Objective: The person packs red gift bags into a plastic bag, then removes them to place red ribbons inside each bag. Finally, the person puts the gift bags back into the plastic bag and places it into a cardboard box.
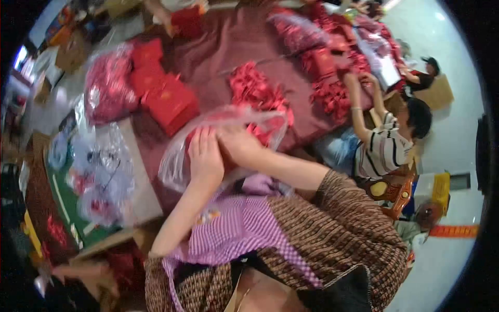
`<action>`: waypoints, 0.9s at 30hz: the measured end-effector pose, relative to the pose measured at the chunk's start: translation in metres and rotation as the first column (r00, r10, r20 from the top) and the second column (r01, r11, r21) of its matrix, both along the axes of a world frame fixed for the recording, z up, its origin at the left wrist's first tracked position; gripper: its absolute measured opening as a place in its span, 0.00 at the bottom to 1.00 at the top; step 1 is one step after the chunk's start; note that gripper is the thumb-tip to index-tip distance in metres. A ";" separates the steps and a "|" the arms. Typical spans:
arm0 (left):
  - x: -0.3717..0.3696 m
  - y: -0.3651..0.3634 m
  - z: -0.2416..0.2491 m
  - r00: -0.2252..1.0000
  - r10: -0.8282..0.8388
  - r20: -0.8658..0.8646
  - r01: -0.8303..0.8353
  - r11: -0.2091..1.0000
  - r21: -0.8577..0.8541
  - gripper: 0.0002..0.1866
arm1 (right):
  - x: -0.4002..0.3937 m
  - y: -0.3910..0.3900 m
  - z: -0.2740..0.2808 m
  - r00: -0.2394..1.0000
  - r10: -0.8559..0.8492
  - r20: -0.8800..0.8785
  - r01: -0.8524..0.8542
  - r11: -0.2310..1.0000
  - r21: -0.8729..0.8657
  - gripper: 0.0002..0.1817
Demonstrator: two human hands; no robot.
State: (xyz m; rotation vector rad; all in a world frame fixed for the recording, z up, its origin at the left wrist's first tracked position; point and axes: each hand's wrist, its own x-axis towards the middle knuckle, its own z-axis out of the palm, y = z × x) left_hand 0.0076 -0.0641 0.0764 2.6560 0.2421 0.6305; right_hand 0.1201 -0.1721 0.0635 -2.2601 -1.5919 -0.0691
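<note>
A clear plastic bag lies at the near edge of the table, with red pieces showing through and beside its opening. My left hand is on the bag, its fingers together and bent over the plastic. Right beside it, touching or nearly so, my right hand reaches to the bag from the right. Its fingertips are hidden behind my left hand and the plastic. Just beyond the bag is a heap of red ribbon-like pieces. Red boxes are stacked to the left of it.
A dark red cloth covers the table. A full bag of red items lies at left, near a cardboard sheet and clear plastic packaging. A person in a striped top works at right beside more red piles.
</note>
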 end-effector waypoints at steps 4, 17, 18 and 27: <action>-0.006 -0.001 -0.021 0.992 0.025 -0.121 -0.003 0.984 0.179 0.33 | 0.004 0.002 -0.003 0.987 0.003 -0.159 -0.013 0.998 -0.062 0.19; -0.002 0.006 -0.007 0.970 0.035 -0.239 0.027 0.968 0.249 0.36 | 0.021 0.001 0.013 0.974 0.129 0.185 -0.134 0.991 0.018 0.21; -0.003 0.006 -0.010 0.966 0.038 -0.254 0.026 0.969 0.245 0.36 | 0.022 0.001 0.008 0.977 0.134 0.168 -0.139 0.990 0.016 0.21; 0.004 0.003 -0.034 0.929 -0.025 -0.370 0.051 0.997 0.059 0.39 | 0.034 0.008 -0.007 0.988 0.133 -0.077 -0.150 0.949 -0.279 0.23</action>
